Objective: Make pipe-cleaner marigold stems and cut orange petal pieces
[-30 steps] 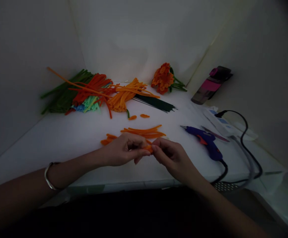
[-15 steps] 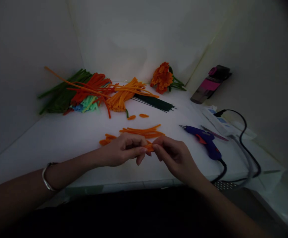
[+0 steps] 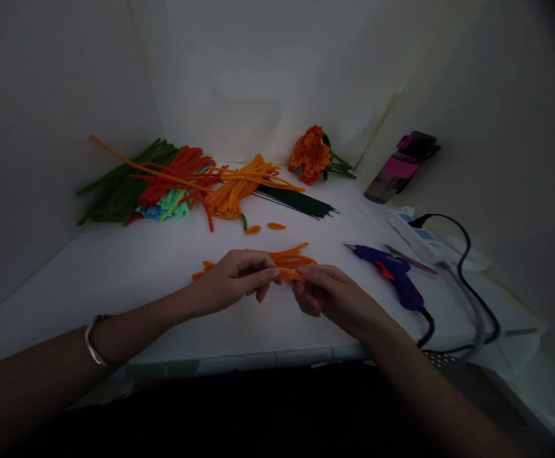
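Note:
Between my two hands is a short orange pipe cleaner piece (image 3: 288,275), seemingly bent into a loop. My left hand (image 3: 239,280) pinches its left end between thumb and fingers. At the other end, my right hand (image 3: 328,292) grips it with thumb and fingertips. Just behind the hands lie loose orange pipe cleaners (image 3: 291,256), partly covered by my left hand. More orange pieces (image 3: 202,270) show beyond the left wrist. Farther back, two small orange petal shapes (image 3: 276,226) rest on the white table (image 3: 163,254).
Bundles of green (image 3: 119,191), red and orange pipe cleaners (image 3: 239,191) lie at the back, beside dark green stems (image 3: 301,200). An orange flower bunch (image 3: 310,156) leans near the corner. On the right are a blue glue gun (image 3: 394,273), tweezers (image 3: 415,261), a power strip (image 3: 415,235) and a bottle (image 3: 401,166).
Both hands have moved slightly up and the left fingers have shifted. My right hand has turned, its fingers now lower beneath the orange piece, and more of that piece shows.

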Available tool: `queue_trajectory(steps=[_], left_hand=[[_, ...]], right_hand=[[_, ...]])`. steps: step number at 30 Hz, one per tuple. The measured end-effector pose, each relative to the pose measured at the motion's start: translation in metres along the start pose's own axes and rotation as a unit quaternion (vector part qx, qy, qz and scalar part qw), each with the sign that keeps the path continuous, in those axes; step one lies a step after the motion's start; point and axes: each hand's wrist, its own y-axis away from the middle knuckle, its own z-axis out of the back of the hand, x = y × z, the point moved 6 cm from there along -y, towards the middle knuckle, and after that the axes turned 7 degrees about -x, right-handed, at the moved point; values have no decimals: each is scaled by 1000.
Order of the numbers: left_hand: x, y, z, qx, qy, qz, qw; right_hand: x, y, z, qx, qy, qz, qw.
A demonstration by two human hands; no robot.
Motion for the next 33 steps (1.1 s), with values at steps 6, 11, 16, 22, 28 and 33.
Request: queue_trajectory(steps=[6, 11, 16, 22, 28, 33], left_hand=[[-1, -2, 2, -5, 30, -1, 1000], [8, -3, -3, 26, 125, 67, 989], [21, -4, -9, 43, 214, 145, 965], [-3, -5, 16, 16, -41, 38, 998], [-21, -7, 58, 61, -267, -18, 962], [-1, -6, 76, 136, -322, 41, 936]], right_hand=[[-2, -1, -1, 5, 1, -7, 1000], [26, 11, 2, -118, 355, 223, 900], [31, 23, -7, -146, 564, 438, 685], [29, 10, 7, -138, 547, 334, 755], [18, 1, 15, -108, 634, 226, 732], [20, 3, 17, -125, 648, 198, 725]])
